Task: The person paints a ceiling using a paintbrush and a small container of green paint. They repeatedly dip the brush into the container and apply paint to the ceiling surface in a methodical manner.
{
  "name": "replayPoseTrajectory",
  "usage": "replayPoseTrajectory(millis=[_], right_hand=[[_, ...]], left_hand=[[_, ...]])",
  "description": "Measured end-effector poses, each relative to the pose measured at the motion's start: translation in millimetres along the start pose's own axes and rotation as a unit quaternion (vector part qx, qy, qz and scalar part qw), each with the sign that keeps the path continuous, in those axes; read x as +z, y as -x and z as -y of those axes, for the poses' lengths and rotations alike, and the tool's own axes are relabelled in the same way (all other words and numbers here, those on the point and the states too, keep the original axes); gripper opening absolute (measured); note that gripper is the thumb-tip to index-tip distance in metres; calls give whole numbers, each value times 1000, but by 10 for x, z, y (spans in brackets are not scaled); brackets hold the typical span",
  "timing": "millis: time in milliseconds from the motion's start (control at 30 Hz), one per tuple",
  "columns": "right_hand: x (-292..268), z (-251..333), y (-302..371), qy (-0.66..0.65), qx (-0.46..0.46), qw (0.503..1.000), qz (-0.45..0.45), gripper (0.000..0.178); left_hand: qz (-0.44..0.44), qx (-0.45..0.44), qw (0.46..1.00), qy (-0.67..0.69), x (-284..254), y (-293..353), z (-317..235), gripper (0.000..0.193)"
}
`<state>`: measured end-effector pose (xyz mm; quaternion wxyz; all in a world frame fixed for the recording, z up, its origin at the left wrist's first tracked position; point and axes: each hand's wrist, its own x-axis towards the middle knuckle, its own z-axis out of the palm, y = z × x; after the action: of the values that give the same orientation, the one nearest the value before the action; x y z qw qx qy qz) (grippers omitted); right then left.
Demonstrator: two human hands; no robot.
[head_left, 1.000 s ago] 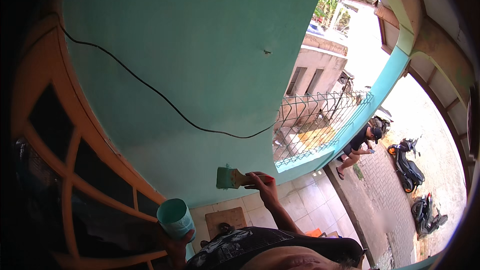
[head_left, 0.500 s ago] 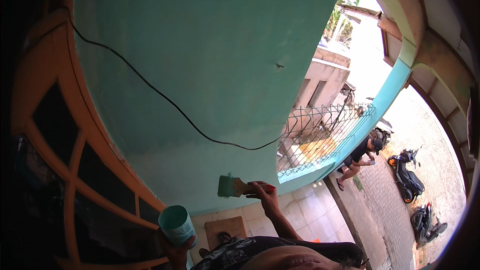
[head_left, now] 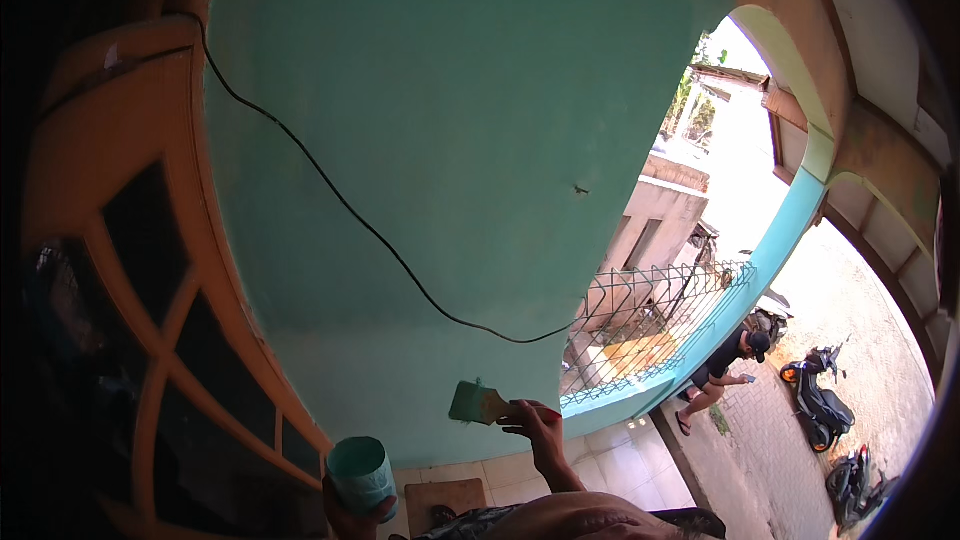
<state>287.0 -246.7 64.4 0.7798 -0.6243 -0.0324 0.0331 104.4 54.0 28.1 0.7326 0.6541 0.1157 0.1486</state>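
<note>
At the lower left my left hand (head_left: 352,514) is wrapped round a pale turquoise paint can (head_left: 364,488), open at the top, its inside coated green. My right hand (head_left: 536,428) grips the handle of a wide paintbrush (head_left: 478,404) in the lower middle. The bristles are loaded with green paint and point left, apart from the can. Behind the brush stands the green wall (head_left: 430,140), lighter along its lower part. Whether the bristles touch the wall I cannot tell. A black cable (head_left: 362,220) hangs in a curve across the wall.
An orange-framed window (head_left: 190,380) lines the left. To the right, a wire fence (head_left: 640,320) stands on a turquoise ledge (head_left: 790,230). Beyond it a person (head_left: 722,370) sits near parked motor scooters (head_left: 822,402). A brown mat (head_left: 420,496) lies on the tiled floor (head_left: 625,470).
The wall, window and cable sit lower and further right in the picture, as the view has shifted. The brush and can have shifted slightly right and down, still held.
</note>
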Motion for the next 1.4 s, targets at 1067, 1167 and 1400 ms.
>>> replayPoseTrajectory(millis=[1067, 1167, 1400], right_hand=[[666, 85, -110, 6, 57, 983, 172, 46], [748, 91, -129, -14, 62, 979, 193, 45], [901, 76, -285, -122, 98, 968, 199, 50]], left_hand=[[-261, 106, 955, -91, 134, 718, -204, 90], [-285, 85, 953, -57, 162, 778, -258, 89], [-293, 78, 950, -68, 105, 683, -191, 87]])
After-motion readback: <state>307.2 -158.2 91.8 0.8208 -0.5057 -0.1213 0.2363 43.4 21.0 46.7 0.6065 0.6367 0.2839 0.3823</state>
